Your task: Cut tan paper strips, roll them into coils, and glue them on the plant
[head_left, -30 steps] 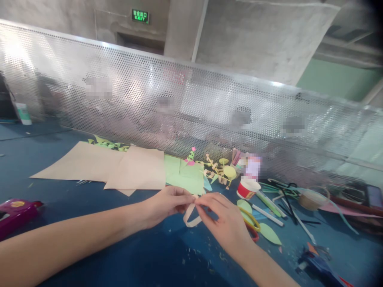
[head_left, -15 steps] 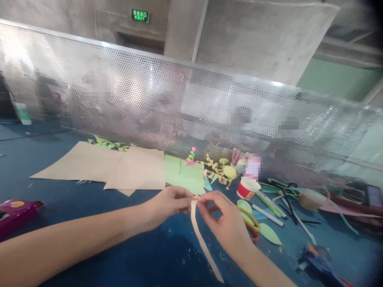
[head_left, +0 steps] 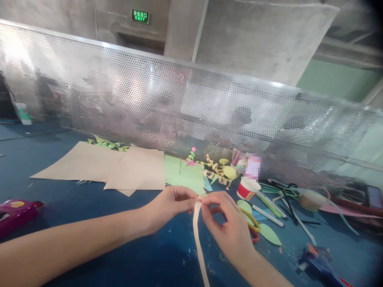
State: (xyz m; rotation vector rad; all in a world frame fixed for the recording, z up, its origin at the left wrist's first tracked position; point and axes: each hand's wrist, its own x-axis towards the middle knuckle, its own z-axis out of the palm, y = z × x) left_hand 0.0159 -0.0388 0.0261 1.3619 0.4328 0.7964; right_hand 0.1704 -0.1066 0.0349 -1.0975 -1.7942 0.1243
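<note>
Strip [head_left: 196, 235] hangs, top pinched by left hand [head_left: 169, 206] and right hand [head_left: 227, 219] (1 each side). Its long axis drops below the grip.

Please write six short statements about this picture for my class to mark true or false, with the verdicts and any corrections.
1. The left hand and the right hand meet at a pale strip. True.
2. The strip is dark green. False: it is pale cream.
3. A red and white cup stands to the right of the brown sheets. True.
4. The cup lies on its side. False: it stands upright.
5. The purple tool is beside the cup. False: the purple tool is at the far left.
6. A green exit sign shows above the mesh panel. True.
</note>
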